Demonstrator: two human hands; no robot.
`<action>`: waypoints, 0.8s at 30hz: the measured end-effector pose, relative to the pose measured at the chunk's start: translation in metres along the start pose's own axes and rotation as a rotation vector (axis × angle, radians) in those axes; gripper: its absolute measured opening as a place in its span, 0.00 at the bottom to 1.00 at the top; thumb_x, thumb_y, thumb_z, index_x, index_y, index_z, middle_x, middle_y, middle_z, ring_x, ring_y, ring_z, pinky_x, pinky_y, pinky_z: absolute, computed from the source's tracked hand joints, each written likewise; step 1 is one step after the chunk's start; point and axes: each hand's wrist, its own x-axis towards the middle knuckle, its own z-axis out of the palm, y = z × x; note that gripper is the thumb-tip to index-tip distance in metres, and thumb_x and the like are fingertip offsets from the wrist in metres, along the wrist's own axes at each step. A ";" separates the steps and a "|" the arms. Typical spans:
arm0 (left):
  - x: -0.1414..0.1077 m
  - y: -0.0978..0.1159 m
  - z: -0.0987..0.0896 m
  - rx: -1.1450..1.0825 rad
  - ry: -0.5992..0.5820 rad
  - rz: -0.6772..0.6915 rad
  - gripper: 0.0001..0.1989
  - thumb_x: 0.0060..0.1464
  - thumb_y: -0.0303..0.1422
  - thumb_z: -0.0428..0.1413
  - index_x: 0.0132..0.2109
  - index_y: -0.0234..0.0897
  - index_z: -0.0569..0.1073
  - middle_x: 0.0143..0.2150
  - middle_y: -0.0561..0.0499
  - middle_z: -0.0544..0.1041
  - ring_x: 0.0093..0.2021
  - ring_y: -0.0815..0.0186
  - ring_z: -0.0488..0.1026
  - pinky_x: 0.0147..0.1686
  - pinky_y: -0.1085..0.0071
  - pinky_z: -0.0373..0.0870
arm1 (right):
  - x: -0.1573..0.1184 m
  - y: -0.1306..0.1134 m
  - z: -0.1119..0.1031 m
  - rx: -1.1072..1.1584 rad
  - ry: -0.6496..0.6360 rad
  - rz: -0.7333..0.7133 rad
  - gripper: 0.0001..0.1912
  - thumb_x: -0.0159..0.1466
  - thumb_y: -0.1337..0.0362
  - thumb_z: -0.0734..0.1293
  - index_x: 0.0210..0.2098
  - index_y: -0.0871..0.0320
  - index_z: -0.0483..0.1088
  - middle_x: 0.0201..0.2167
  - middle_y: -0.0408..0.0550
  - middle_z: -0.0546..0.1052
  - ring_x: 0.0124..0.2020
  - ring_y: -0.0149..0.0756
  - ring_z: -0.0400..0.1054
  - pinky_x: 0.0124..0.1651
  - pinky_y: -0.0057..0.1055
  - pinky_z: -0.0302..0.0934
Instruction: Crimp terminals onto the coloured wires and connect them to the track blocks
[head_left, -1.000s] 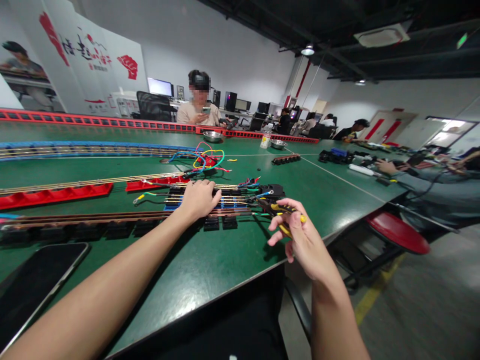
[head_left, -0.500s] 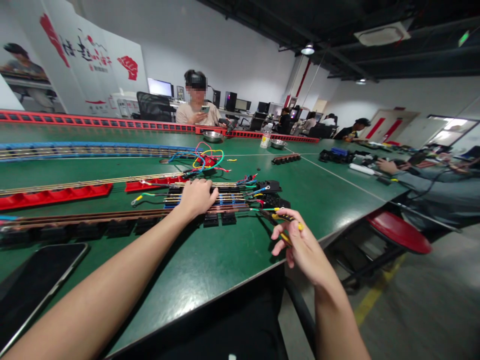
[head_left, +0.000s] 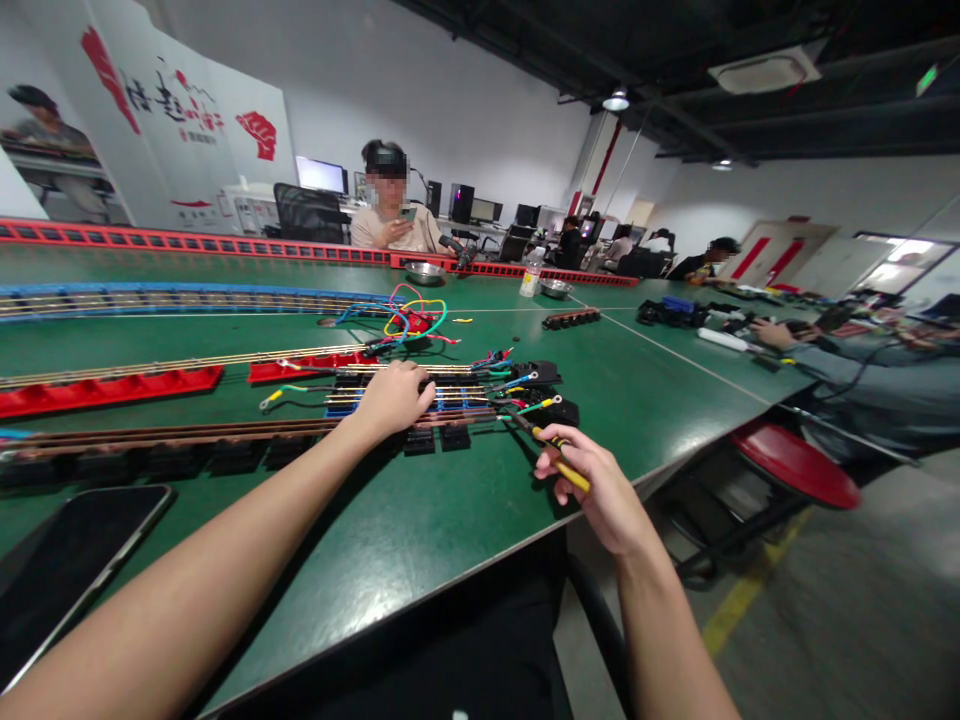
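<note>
My left hand (head_left: 396,398) rests on top of the blue rail assembly (head_left: 465,397), its fingers curled over the metal strips; what lies under them is hidden. In my right hand (head_left: 589,477) are yellow-and-black pliers (head_left: 562,462), their dark jaws pointing left at the assembly's right end, beside the lower copper-coloured strips (head_left: 225,430). A green wire with a yellow sleeve and ring terminal (head_left: 551,402) sticks out just above the pliers. Further short wires with ring terminals stand out at that end, near black blocks (head_left: 538,373). Another green-and-yellow wire (head_left: 281,395) extends to the left.
A phone (head_left: 75,560) lies at the lower left. Red trays (head_left: 112,395) and a curved blue rail (head_left: 187,300) stretch across the left. Behind are coloured wires (head_left: 416,320), metal bowls (head_left: 424,272) and a bottle (head_left: 532,272). A person sits opposite; another's hands are at right.
The pliers and my right hand have moved slightly left and turned, with the jaws now nearer the strip ends. The green wire's ring terminal now shows clear of the hand. My left hand has barely shifted.
</note>
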 end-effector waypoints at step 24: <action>0.000 -0.003 0.003 -0.038 0.010 0.031 0.20 0.63 0.37 0.43 0.42 0.33 0.78 0.44 0.41 0.78 0.46 0.56 0.73 0.48 0.62 0.68 | -0.008 0.008 0.005 -0.916 -0.220 -0.382 0.06 0.57 0.66 0.69 0.35 0.54 0.72 0.37 0.46 0.76 0.43 0.42 0.67 0.48 0.39 0.59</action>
